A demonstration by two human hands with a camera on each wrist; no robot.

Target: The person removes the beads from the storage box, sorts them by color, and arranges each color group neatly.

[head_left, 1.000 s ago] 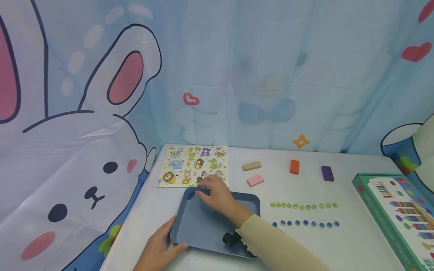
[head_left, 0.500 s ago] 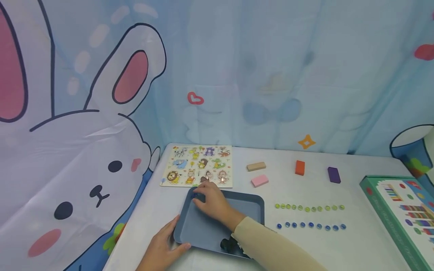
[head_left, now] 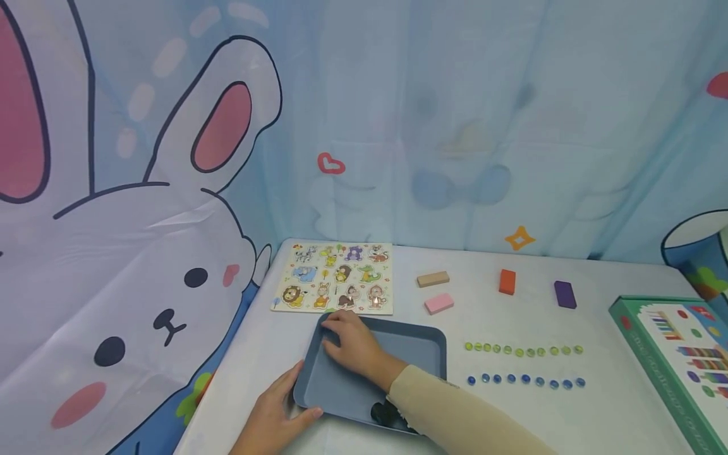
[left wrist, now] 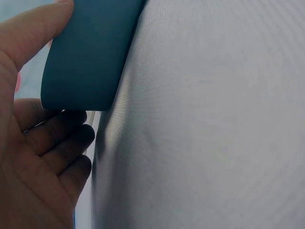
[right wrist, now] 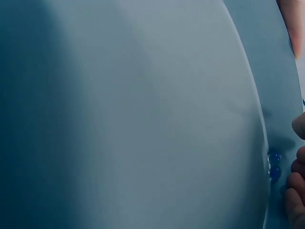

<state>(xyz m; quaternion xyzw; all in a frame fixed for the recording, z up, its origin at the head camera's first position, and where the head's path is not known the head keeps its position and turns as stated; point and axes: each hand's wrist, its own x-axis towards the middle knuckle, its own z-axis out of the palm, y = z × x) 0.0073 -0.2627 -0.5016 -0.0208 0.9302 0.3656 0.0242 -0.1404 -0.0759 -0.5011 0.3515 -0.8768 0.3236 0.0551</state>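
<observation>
A blue-grey tray [head_left: 370,379] lies at the front of the table. My left hand [head_left: 279,407] grips its front left corner, thumb on the rim; in the left wrist view the other fingers [left wrist: 71,143] curl below and outside the tray wall [left wrist: 90,57]. My right hand [head_left: 355,344] reaches into the tray's far left corner, thumb and forefinger apart with nothing seen between them. In the right wrist view, blue glass marbles [right wrist: 275,172] sit against the tray wall, close beside that hand's curled fingers [right wrist: 295,186]. The hand hides them in the head view.
An animal puzzle board [head_left: 332,278] lies behind the tray. Right of it are a tan block [head_left: 433,279], a pink block [head_left: 439,303], an orange block [head_left: 508,282] and a purple block [head_left: 565,294]. Rows of yellow-green marbles [head_left: 520,352] and blue marbles [head_left: 526,379] precede a green box [head_left: 677,360].
My right hand stays in the tray's far left corner, its thumb and forefinger now farther apart. The marbles seen there earlier are hidden in the head view, which has shifted slightly.
</observation>
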